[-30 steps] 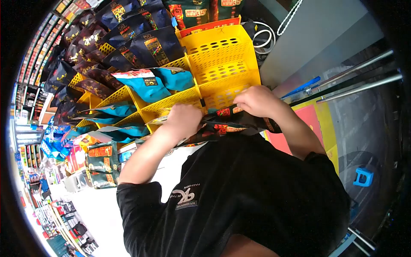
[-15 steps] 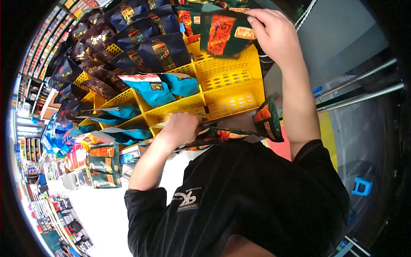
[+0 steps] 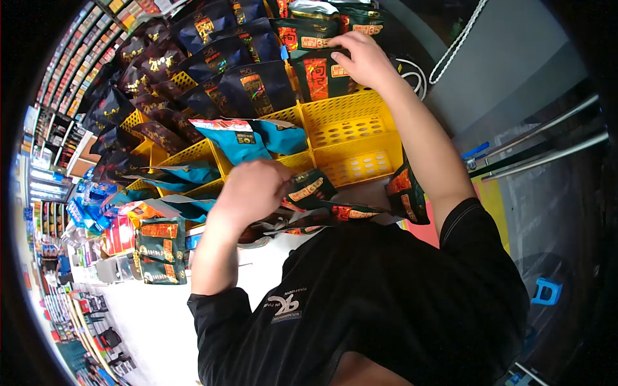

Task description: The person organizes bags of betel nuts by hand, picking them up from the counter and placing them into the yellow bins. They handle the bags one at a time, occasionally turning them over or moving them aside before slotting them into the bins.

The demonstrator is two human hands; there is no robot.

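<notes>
My right hand (image 3: 365,59) is stretched up to the yellow perforated rack (image 3: 351,132) and grips a dark green pouch with a red label (image 3: 317,76), which stands in an upper compartment below other green pouches (image 3: 309,32). My left hand (image 3: 250,188) is closed on another dark green pouch (image 3: 309,186), lifted off a pile of the same pouches (image 3: 341,211) held against my chest. One more pouch (image 3: 402,192) hangs by my right elbow.
Blue pouches (image 3: 248,138) and dark navy pouches (image 3: 241,80) fill the rack's compartments to the left. Two yellow compartments under my right arm are bare. Green packs (image 3: 158,248) stand at lower left. Metal rails (image 3: 547,145) and a blue stool (image 3: 546,291) are at right.
My right hand rose from the pile at my chest with one pouch and set it into the upper rack compartment. My left hand lifted a pouch off the pile.
</notes>
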